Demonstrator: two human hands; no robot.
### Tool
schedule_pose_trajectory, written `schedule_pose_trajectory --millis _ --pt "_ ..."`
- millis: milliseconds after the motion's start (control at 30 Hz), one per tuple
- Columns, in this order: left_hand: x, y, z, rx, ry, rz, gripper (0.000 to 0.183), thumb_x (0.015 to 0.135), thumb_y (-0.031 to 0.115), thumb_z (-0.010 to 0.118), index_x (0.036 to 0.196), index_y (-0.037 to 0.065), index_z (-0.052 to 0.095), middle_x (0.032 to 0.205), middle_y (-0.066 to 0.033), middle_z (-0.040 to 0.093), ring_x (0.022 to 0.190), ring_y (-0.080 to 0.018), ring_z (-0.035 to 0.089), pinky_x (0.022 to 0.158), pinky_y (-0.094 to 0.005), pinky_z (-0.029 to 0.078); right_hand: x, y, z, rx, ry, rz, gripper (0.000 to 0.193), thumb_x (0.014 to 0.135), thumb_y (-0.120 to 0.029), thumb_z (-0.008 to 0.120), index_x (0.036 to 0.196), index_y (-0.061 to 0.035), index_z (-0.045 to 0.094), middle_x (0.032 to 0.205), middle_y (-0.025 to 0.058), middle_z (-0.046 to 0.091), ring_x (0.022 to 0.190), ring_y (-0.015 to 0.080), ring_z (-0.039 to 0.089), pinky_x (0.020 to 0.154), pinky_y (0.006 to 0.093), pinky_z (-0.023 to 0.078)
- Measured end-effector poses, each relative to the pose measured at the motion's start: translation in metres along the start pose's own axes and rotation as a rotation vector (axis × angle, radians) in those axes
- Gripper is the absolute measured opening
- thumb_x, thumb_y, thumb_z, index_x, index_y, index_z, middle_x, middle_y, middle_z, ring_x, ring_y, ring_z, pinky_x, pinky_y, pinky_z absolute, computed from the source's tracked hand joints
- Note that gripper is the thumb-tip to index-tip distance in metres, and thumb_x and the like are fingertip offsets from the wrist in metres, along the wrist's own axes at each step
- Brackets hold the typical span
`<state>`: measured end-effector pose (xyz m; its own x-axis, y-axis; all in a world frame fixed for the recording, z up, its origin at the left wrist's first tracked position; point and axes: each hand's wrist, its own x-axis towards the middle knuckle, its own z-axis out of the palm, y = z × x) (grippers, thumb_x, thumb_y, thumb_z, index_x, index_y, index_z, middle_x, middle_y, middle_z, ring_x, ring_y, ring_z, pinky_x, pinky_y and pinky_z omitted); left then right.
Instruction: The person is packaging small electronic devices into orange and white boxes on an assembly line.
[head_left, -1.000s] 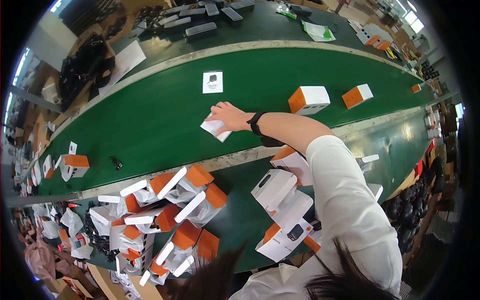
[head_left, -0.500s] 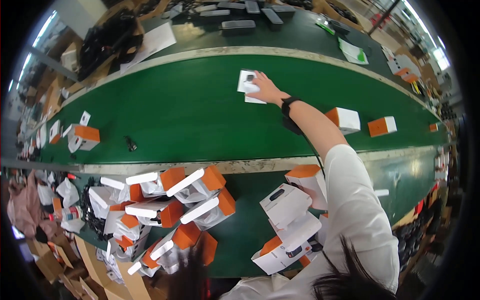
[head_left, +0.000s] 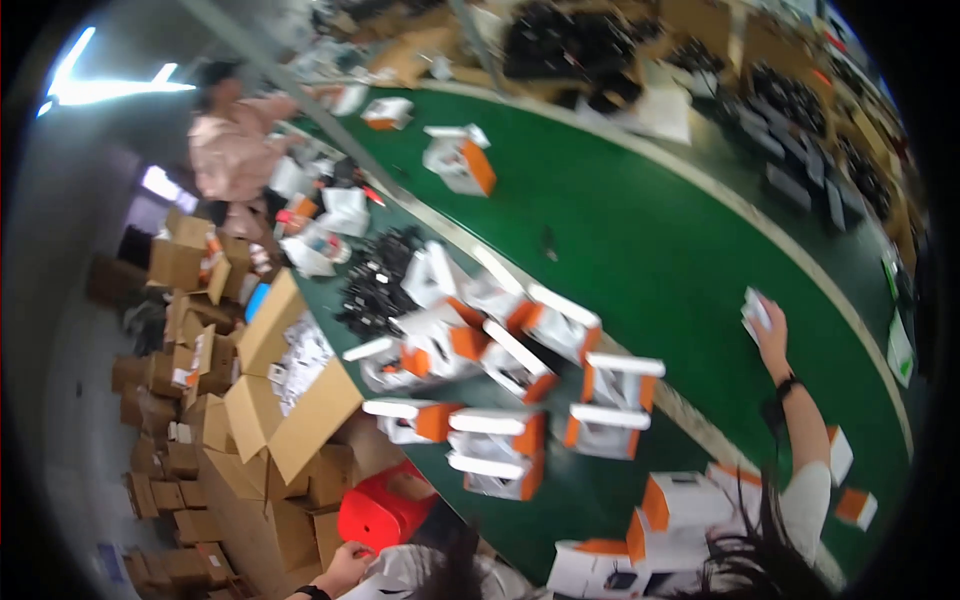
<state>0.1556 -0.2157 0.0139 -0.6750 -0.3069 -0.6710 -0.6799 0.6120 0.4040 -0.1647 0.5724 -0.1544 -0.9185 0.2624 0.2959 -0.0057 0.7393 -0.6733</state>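
Observation:
My right hand [head_left: 771,338] reaches out over the green belt [head_left: 650,250], a dark band at its wrist. Its fingers are closed on white leaflets [head_left: 755,312], slightly lifted and blurred. Low in the view, my left hand [head_left: 347,566] hangs beside a red stool [head_left: 385,510]; its fingers are loosely apart and nothing shows in them. Several open white-and-orange boxes [head_left: 612,380] with wrapped contents stand in a cluster on the near table. More white-and-orange boxes [head_left: 690,500] sit close to my body, below the right arm.
Open boxes [head_left: 462,165] and a small dark item [head_left: 548,243] lie on the belt. A heap of black cables [head_left: 382,285] is on the table's left. An open carton [head_left: 300,370] holds white pieces; other cartons pile up behind. A person in pink [head_left: 235,145] stands at the far left.
The view has swung left, bringing the cartons, stool, another person and my left hand into sight. My right hand has picked the leaflets up off the belt.

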Motion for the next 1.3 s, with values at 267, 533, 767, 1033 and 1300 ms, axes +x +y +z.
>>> schedule_pose_trajectory --millis 267,533,767,1033,1300 --pt "-0.033 -0.004 0.023 0.034 0.009 -0.064 0.017 0.075 0.017 0.065 0.085 0.003 0.065 0.081 -0.0077 0.064 0.076 -0.0134 0.059 0.072 -0.0271 0.047 -0.012 0.003 -0.007 0.224 0.102 0.186 0.019 0.073 -0.006 0.06 0.09 0.0012 0.059 0.076 0.0073 0.06 0.068 0.0158 0.056 0.064 0.029 0.045" --pt "0.009 0.137 -0.028 -0.08 -0.304 0.43 0.013 0.083 0.01 0.058 0.091 0.001 0.06 0.088 -0.0047 0.06 0.084 -0.0129 0.056 0.076 -0.0274 0.046 0.015 -0.252 -0.134 0.114 -0.606 0.181 0.026 0.068 -0.005 0.065 0.091 0.0001 0.056 0.082 0.0015 0.056 0.076 0.0098 0.052 0.071 0.0241 0.042" --pt "-0.058 0.287 0.009 -0.585 -0.727 0.799 0.046 0.081 0.016 0.064 0.12 0.004 0.043 0.114 -0.007 0.052 0.104 -0.0149 0.049 0.087 -0.0302 0.042 -0.107 -0.476 -0.097 0.428 -0.934 0.148 0.034 0.069 -0.004 0.071 0.095 -0.0073 0.051 0.079 -0.0009 0.053 0.072 0.0049 0.052 0.065 0.0194 0.042" --pt "-0.012 0.275 -0.033 -0.6 -0.953 0.664 0.026 0.082 0.018 0.064 0.1 0.0 0.058 0.087 -0.0007 0.061 0.079 -0.0058 0.055 0.072 -0.0223 0.045 -0.156 -0.568 -0.011 0.619 -1.007 0.367 0.026 0.089 -0.021 0.053 0.103 -0.0023 0.043 0.093 0.0051 0.049 0.086 0.0069 0.045 0.072 0.022 0.04" --pt "0.153 0.248 -0.177 -0.768 -0.188 0.501 0.026 0.084 0.021 0.06 0.098 0.0 0.056 0.075 -0.0065 0.063 0.055 -0.013 0.059 0.044 -0.0234 0.048 -0.036 -0.571 0.037 0.378 -0.905 0.275 0.034 0.088 -0.032 0.052 0.107 -0.0035 0.051 0.091 0.005 0.056 0.088 0.0134 0.053 0.08 0.0283 0.043"
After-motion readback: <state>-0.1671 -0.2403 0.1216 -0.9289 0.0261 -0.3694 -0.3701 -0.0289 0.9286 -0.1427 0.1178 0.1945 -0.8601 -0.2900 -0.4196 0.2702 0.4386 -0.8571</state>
